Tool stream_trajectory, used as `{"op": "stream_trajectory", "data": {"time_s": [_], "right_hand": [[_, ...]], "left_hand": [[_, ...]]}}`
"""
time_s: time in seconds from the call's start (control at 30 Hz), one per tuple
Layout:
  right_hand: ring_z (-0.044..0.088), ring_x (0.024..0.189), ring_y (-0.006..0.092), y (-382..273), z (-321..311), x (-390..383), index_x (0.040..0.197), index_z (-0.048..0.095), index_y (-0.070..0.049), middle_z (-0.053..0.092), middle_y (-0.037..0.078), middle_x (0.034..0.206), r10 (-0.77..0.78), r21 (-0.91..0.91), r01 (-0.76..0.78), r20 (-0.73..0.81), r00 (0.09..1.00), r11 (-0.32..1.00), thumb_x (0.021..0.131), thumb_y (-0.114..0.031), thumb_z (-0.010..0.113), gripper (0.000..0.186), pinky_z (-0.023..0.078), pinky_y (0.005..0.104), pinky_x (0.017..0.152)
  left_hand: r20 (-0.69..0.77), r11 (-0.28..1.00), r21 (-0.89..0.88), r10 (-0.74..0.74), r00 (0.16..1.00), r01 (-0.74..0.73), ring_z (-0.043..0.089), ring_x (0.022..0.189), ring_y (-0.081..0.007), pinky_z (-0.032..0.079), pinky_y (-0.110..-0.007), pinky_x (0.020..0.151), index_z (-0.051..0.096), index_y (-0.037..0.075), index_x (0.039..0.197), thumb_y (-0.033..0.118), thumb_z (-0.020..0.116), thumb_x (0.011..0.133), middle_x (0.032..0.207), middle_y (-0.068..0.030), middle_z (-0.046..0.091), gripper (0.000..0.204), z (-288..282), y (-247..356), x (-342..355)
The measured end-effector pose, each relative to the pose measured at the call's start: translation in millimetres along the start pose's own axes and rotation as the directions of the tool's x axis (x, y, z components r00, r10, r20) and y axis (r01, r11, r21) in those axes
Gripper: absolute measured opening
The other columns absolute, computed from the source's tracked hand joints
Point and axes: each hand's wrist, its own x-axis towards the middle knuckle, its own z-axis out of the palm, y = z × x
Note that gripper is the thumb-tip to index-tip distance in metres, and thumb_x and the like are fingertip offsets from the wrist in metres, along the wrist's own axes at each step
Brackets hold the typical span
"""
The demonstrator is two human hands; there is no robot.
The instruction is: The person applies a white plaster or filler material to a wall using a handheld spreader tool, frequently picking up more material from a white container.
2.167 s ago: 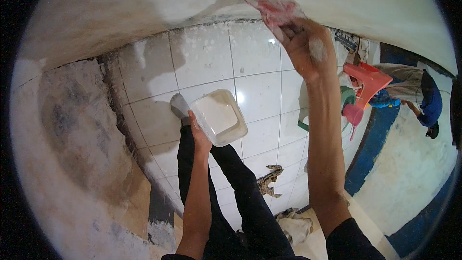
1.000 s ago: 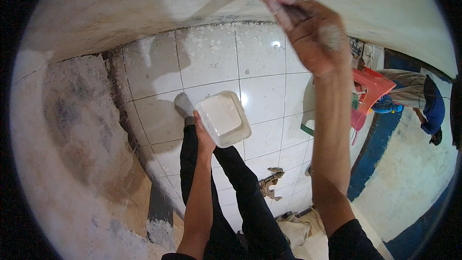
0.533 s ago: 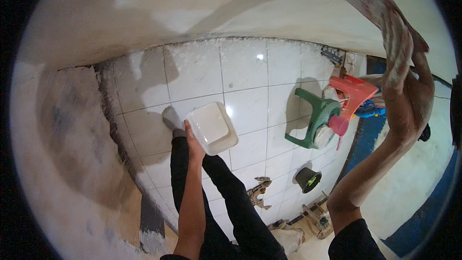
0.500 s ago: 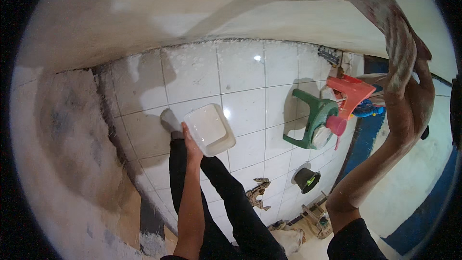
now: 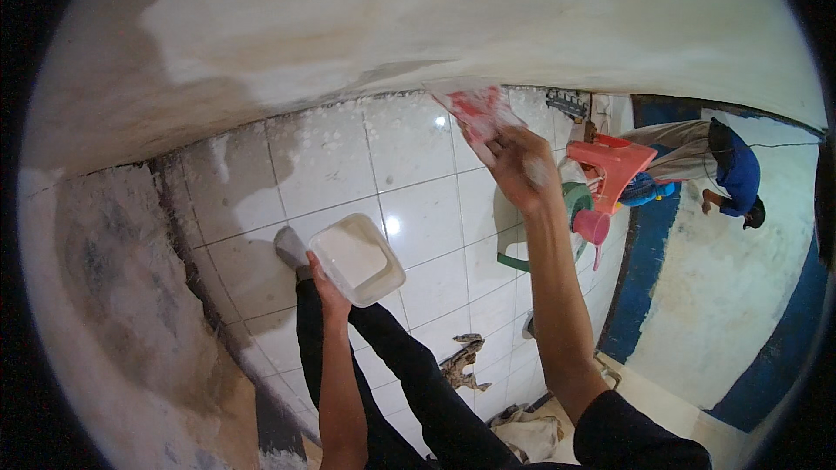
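My left hand (image 5: 331,289) grips the side of a rounded-square white plastic tub (image 5: 355,258) holding creamy white material. My right hand (image 5: 521,161) is raised in the upper middle, its fingers closed on a flat red scraper (image 5: 472,106) smeared with white. The scraper's edge is at or very near the pale wall (image 5: 392,17) that spans the top of the view; I cannot tell if it touches. My legs show below the tub, over white floor tiles (image 5: 322,161), which are speckled near the wall.
At right stand red (image 5: 610,170) and green (image 5: 509,259) plastic stools with a pink dipper (image 5: 590,226). A person (image 5: 731,161) bends by the blue-edged far wall. A crumpled cloth (image 5: 461,357) lies on the floor. A rough, patchy wall (image 5: 131,287) runs down the left.
My right arm swung out to the upper right, then came back leftward and down to the middle with the scraper. The tub, still in my left hand, sits lower and farther left in view.
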Motion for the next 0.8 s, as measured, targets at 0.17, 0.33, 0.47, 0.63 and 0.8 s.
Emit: {"op": "stream_trajectory", "data": {"time_s": [0.17, 0.33, 0.47, 0.63, 0.8], "right_hand": [[0.054, 0.119, 0.0392, -15, 25, 28, 0.12, 0.041, 0.02, 0.051, 0.031, 0.128, -0.114, -0.072, 0.119, 0.069, 0.991, 0.99, 0.091, 0.0, 0.043, 0.036, 0.047, 0.0434, 0.105], [0.054, 0.117, 0.0419, -70, 73, -10, 0.11, 0.044, 0.025, 0.051, 0.037, 0.121, -0.229, -0.129, 0.231, 0.032, 0.973, 0.964, 0.094, 0.0, 0.039, 0.03, 0.045, 0.0416, 0.108], [0.053, 0.121, 0.0339, -125, 74, -36, 0.11, 0.047, 0.025, 0.05, 0.037, 0.124, -0.113, 0.057, 0.105, 0.179, 0.977, 0.993, 0.094, 0.0, 0.047, 0.03, 0.044, 0.0345, 0.108], [0.057, 0.116, 0.0172, -183, 72, -78, 0.135, 0.042, 0.008, 0.056, 0.017, 0.131, -0.156, -0.202, 0.2, 0.214, 0.964, 0.959, 0.099, -0.005, 0.043, 0.038, 0.048, 0.0238, 0.099], [0.056, 0.118, 0.0238, -151, 80, -111, 0.139, 0.036, 0.007, 0.05, 0.02, 0.136, -0.195, 0.32, 0.138, 0.155, 0.969, 0.937, 0.095, -0.003, 0.046, 0.046, 0.052, 0.0304, 0.093]], "left_hand": [[-0.013, 0.994, 0.083, 0.065, 0.998, -0.064, 0.048, 0.126, -0.0303, 0.04, -0.047, 0.105, 0.039, 0.011, 0.141, 0.062, 0.033, 0.096, 0.139, -0.0117, 0.047, 0.069, 4, 1, -5], [-0.04, 1.0, 0.023, -0.007, 0.999, 0.008, 0.048, 0.125, -0.0311, 0.041, -0.047, 0.105, 0.039, 0.01, 0.141, 0.063, 0.036, 0.094, 0.138, -0.0128, 0.048, 0.071, -3, -2, -1], [-0.059, 0.998, 0.064, 0.009, 0.998, -0.005, 0.049, 0.125, -0.0312, 0.042, -0.047, 0.104, 0.039, 0.008, 0.14, 0.065, 0.041, 0.092, 0.137, -0.014, 0.048, 0.075, 8, 4, -6], [-0.106, 0.999, 0.051, 0.012, 0.994, -0.007, 0.048, 0.125, -0.0311, 0.041, -0.047, 0.104, 0.039, 0.008, 0.14, 0.065, 0.043, 0.091, 0.136, -0.0134, 0.048, 0.075, 12, 7, -9], [-0.054, 0.999, 0.04, 0.012, 0.998, -0.01, 0.045, 0.128, -0.0305, 0.038, -0.047, 0.107, 0.039, 0.009, 0.141, 0.065, 0.043, 0.091, 0.139, -0.0119, 0.046, 0.075, 2, 1, -3]]}}
